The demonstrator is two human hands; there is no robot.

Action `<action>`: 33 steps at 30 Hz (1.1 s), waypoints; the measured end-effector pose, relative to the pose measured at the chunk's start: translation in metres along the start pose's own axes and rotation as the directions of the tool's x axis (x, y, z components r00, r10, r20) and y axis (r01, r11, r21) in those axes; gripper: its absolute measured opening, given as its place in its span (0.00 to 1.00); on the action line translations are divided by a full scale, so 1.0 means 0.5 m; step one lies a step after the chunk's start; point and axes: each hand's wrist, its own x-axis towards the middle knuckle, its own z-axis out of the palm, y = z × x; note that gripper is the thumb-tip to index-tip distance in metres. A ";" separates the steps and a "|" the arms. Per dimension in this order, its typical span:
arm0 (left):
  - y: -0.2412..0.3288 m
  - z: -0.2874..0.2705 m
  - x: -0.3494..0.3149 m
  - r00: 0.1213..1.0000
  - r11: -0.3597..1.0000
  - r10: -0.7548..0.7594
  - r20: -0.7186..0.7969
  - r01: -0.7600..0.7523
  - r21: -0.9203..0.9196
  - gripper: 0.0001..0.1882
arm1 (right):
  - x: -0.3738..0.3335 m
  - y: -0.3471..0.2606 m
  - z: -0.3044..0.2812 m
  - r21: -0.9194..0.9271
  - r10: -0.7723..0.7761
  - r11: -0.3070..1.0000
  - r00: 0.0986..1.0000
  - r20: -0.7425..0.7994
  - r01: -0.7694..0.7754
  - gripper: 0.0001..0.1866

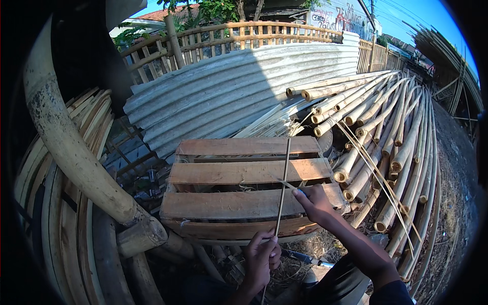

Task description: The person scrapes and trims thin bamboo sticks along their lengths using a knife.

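Note:
A long thin bamboo strip stands slanted in front of me, running up across a slatted wooden crate. Low on the strip, my left hand is closed round it, and its lower end passes below the fist. My right hand grips a small knife with a bit of blue showing at the handle. Its narrow blade points left and crosses the strip above my left hand. Whether the blade cuts into the strip or only touches it, I cannot tell. Fine shavings lie on the crate's slats.
Many stacked bamboo poles fill the right side, with loose thin strips across them. Corrugated sheets lean behind the crate. At left, a thick bamboo post stands before split bamboo. A bladed tool lies below the crate.

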 end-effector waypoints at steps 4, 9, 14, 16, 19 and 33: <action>-0.015 -0.004 0.000 0.995 0.985 0.095 -0.026 -0.090 0.147 0.10 | -0.006 -0.015 0.030 -0.147 -0.292 0.948 0.955 -0.045 0.283 0.27; -0.018 -0.014 0.009 0.989 0.961 0.149 -0.022 -0.139 0.240 0.11 | 0.009 0.010 0.031 -0.050 -0.139 0.990 0.985 -0.101 0.134 0.27; -0.008 -0.015 0.005 0.965 0.906 0.261 -0.022 -0.237 0.351 0.10 | 0.051 0.033 0.014 -0.038 0.116 0.991 0.978 -0.174 -0.125 0.30; -0.007 -0.001 -0.002 0.992 0.950 0.129 0.009 -0.127 0.287 0.10 | 0.075 0.097 -0.035 -0.160 0.136 0.970 0.955 -0.265 -0.182 0.30; -0.006 0.004 -0.002 0.998 0.987 -0.024 0.058 0.014 0.162 0.10 | 0.059 0.147 -0.010 0.202 0.280 0.953 0.914 -0.295 -0.226 0.30; -0.018 -0.026 0.026 0.970 0.984 -0.151 0.189 0.130 0.120 0.13 | 0.016 0.023 0.037 0.881 0.233 0.454 0.972 0.027 -0.133 0.20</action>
